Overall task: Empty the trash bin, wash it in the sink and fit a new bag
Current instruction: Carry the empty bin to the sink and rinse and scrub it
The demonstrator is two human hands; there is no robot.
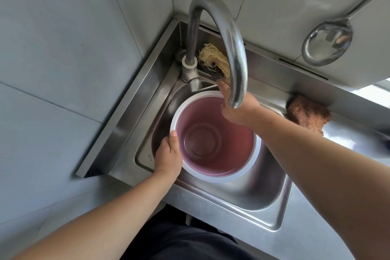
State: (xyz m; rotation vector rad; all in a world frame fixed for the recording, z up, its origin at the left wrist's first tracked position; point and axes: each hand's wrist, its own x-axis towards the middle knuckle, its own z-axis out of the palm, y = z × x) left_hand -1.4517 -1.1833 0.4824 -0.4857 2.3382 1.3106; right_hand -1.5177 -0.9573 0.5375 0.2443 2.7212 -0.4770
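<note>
Head view. Your round pink plastic trash bin with the white rim [215,137] sits upright in the stainless steel sink basin [253,196], mouth up, no bag in it, inside bare down to the ribbed wall and circular base.

Your left hand [167,157] grips the near-left rim: thumb hooked over the white edge, fingers wrapped outside and out of sight. Firm hold on the bin.

Your right hand [238,107] reaches across the far rim, fingers extended toward the back of the sink. The curved chrome faucet spout [230,44] crosses in front of it, so you cannot tell whether it grasps anything or touches the rim. The spout's outlet hangs above the bin's far edge. No water stream is visible.

Behind the faucet base, a tan fibrous loofah scrubber [215,57] lies on a dark scouring pad [207,67]. On the counter to your right, a rust-brown cloth [306,114]. On the wall, a hanging metal ladle [327,44].
</note>
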